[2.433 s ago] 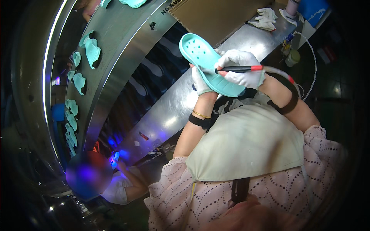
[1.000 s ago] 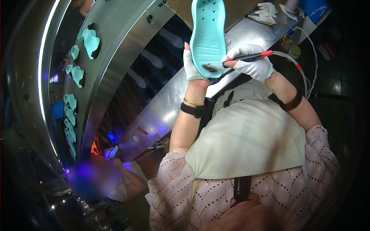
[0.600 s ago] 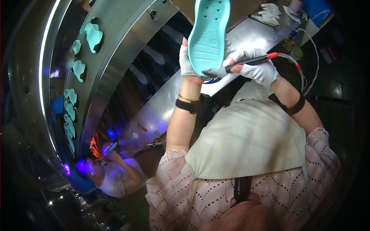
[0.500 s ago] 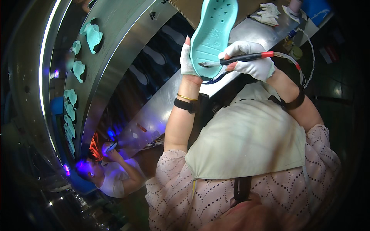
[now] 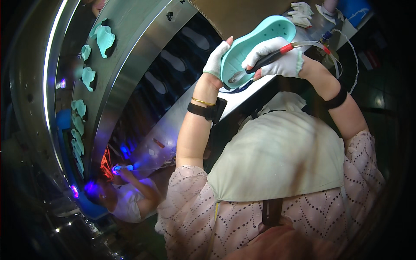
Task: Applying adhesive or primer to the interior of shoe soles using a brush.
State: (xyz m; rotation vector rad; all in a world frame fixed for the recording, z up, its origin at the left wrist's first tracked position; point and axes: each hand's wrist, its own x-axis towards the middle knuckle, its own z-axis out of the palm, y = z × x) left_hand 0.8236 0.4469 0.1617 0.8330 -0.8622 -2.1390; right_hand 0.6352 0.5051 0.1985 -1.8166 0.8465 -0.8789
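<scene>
A turquoise shoe sole [image 5: 269, 31] with raised side walls and small holes at its toe end is held up in front of me. My left hand [image 5: 215, 60], in a white fingerless glove, grips its left edge near the heel. In my right hand [image 5: 281, 65], gloved the same way, is a brush [image 5: 269, 59] with a black and red handle and a thin tube at its rear end. The brush's pale tip rests inside the heel end of the sole. Part of the sole's right side is hidden behind my right hand.
On the left, a conveyor belt [image 5: 130, 32] carries several turquoise shoe pieces [image 5: 105, 41]. Pale sole-shaped pieces [image 5: 173, 60] lie in the dark recess beside it. White gloves [image 5: 300, 14] lie at the far right. A co-worker [image 5: 132, 199] sits at the lower left under blue light.
The sole has turned, its toe end swinging right and tilting so its side wall shows. My right hand and the brush have shifted slightly, the handle now standing steeper. The brush tip stays at the heel.
</scene>
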